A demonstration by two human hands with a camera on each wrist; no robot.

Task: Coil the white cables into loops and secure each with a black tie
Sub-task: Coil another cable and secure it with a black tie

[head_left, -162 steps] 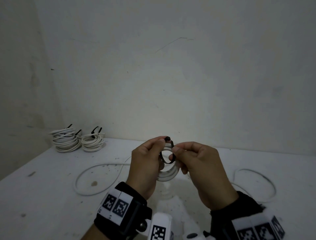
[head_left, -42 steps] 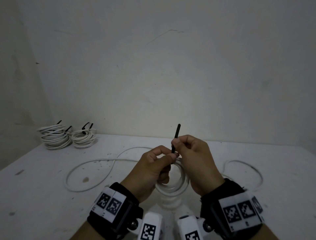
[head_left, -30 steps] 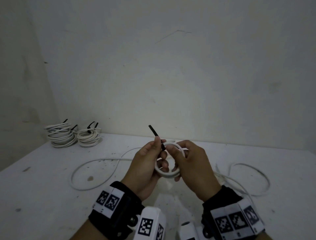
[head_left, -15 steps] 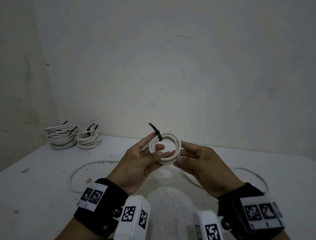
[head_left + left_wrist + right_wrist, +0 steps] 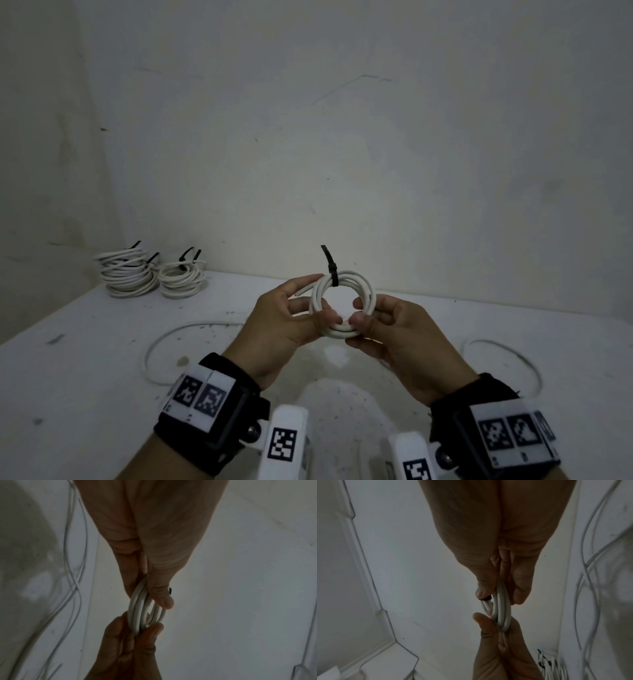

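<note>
- The white cable coil (image 5: 342,305) is held upright above the table (image 5: 85,342), between the two hands and well in front of the wall (image 5: 342,137).
- The left hand (image 5: 284,325) pinches the coil's left side, thumb in front and fingers behind.
- The right hand (image 5: 400,339) pinches the coil's lower right side, thumb tip laid across the strands.
- A black tie (image 5: 332,270) wraps the top of the coil, its loose tail sticking up.
- Only the head view shows the tie's tail and the two stacks of finished coils (image 5: 150,277), far left of the held coil near the wall.
- The left wrist view shows the coil (image 5: 145,609) edge-on, strands side by side, clamped by both thumbs.
- The right wrist view shows the tie's black head (image 5: 486,598) just under the right thumb tip.
- Loose cables (image 5: 171,346) lie on the table below and to either side of the coil.
</note>
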